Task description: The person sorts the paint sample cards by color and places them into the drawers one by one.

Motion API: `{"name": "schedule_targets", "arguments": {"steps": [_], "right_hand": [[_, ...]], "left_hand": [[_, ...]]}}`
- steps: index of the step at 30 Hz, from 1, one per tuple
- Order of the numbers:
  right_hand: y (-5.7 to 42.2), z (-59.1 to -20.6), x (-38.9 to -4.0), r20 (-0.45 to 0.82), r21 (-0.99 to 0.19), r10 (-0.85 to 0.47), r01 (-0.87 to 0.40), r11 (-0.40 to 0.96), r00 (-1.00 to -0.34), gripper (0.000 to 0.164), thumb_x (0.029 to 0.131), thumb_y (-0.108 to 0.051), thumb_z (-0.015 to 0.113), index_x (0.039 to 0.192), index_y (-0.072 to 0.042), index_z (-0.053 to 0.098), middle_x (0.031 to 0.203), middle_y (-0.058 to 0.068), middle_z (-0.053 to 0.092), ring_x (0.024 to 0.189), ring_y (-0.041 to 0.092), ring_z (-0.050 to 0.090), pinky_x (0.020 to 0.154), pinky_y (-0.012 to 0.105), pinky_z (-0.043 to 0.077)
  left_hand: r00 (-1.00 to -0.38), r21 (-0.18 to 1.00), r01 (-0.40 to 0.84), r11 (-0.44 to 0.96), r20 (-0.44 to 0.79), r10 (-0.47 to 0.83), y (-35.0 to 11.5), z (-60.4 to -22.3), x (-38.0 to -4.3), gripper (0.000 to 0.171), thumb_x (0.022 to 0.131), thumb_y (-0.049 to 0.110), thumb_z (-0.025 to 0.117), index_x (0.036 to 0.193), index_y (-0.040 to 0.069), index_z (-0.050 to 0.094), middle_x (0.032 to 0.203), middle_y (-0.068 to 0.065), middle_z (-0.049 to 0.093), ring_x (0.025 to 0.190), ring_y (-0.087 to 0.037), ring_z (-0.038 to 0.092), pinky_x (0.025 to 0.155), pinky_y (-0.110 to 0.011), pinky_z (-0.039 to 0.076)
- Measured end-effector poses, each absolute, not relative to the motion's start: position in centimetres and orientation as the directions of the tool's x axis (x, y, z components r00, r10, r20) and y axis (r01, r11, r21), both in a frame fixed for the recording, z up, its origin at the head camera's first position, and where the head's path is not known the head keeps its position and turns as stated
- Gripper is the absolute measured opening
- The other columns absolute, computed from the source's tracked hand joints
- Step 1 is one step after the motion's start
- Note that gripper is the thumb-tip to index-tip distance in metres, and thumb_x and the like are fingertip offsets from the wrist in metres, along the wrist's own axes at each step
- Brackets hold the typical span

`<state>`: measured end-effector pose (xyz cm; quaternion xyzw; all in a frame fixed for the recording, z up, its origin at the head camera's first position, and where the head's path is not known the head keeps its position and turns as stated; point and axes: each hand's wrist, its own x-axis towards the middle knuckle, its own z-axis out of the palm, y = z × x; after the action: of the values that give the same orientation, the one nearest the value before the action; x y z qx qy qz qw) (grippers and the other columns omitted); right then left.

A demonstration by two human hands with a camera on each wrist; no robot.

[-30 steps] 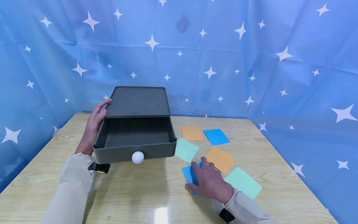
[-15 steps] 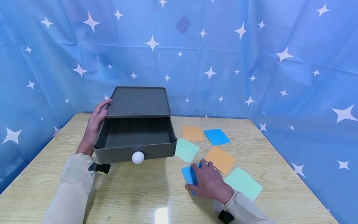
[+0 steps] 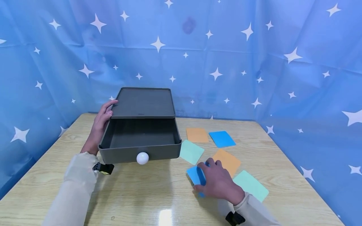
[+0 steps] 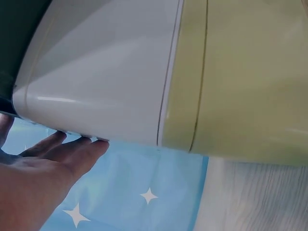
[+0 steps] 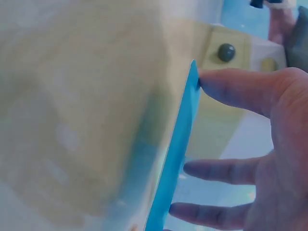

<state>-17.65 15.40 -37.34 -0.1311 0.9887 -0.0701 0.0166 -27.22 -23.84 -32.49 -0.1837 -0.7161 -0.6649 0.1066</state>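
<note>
Card (image 3: 194, 173), blue, bowed, at the worktop (image 3: 141, 194) right of the drawer box (image 3: 118, 155); your right grip (image 3: 219, 182) pinches its edges. Likely light, springy, easily creased: hold opposite edges gently. Your left grip (image 3: 99, 125) rests loosely against the drawer box's side. Worktop wood-grained, glossy; starry blue cloth (image 3: 175, 62) behind.

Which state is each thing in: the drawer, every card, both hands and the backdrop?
Drawer: pulled open.
Near blue card: pinched.
Far blue card: lying flat.
Far orange card: lying flat.
Near orange card: lying flat.
Left green card: lying flat.
Right green card: lying flat.
Left hand: against the box's left side.
Right hand: pinching the near blue card.
Backdrop: hanging, creased.
</note>
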Motion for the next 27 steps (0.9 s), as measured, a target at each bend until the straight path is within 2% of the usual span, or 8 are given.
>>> {"name": "schedule_targets", "arguments": {"steps": [8, 12, 18, 27], "right_hand": [[15.2, -34.0, -17.7, 0.093, -0.233, -0.302, -0.315, 0.920, -0.949, 0.065, 0.076, -0.046, 0.084, 0.129, -0.016, 0.063, 0.135, 0.015, 0.055, 0.114, 0.037, 0.051, 0.070, 0.044, 0.055], [15.5, -31.4, -17.9, 0.179, -0.259, -0.303, -0.342, 0.903, -0.936, 0.063, 0.078, -0.045, 0.083, 0.130, -0.017, 0.063, 0.139, 0.017, 0.054, 0.119, 0.040, 0.052, 0.073, 0.046, 0.055], [15.9, -27.5, -18.3, 0.317, -0.257, -0.327, -0.412, 0.874, -0.890, 0.060, 0.080, -0.040, 0.082, 0.130, -0.013, 0.063, 0.137, 0.021, 0.054, 0.115, 0.042, 0.054, 0.076, 0.050, 0.056], [14.6, -24.3, -19.3, 0.343, -0.282, -0.369, -0.470, 0.837, -0.864, 0.060, 0.080, -0.038, 0.082, 0.132, -0.015, 0.062, 0.136, 0.015, 0.053, 0.116, 0.037, 0.054, 0.082, 0.051, 0.057]], "left_hand": [[-0.904, 0.909, 0.415, 0.041, 0.408, 0.129, -23.7, -32.5, -27.2, 0.052, 0.108, 0.042, 0.031, 0.157, 0.026, 0.028, 0.159, -0.007, 0.028, 0.127, -0.011, 0.041, 0.095, -0.019, 0.040], [-0.901, 0.907, 0.420, 0.015, 0.415, 0.127, -23.6, -32.4, -27.3, 0.050, 0.108, 0.038, 0.031, 0.157, 0.025, 0.029, 0.154, -0.004, 0.033, 0.124, -0.010, 0.044, 0.095, -0.020, 0.041], [-0.900, 0.906, 0.422, 0.007, 0.418, 0.125, -23.4, -32.5, -27.3, 0.049, 0.108, 0.036, 0.030, 0.156, 0.025, 0.030, 0.150, -0.001, 0.035, 0.123, -0.010, 0.044, 0.094, -0.020, 0.041], [-0.899, 0.905, 0.425, 0.005, 0.421, 0.121, -23.4, -32.5, -27.4, 0.049, 0.108, 0.036, 0.031, 0.155, 0.025, 0.030, 0.149, -0.001, 0.035, 0.122, -0.011, 0.044, 0.095, -0.020, 0.040]]}}
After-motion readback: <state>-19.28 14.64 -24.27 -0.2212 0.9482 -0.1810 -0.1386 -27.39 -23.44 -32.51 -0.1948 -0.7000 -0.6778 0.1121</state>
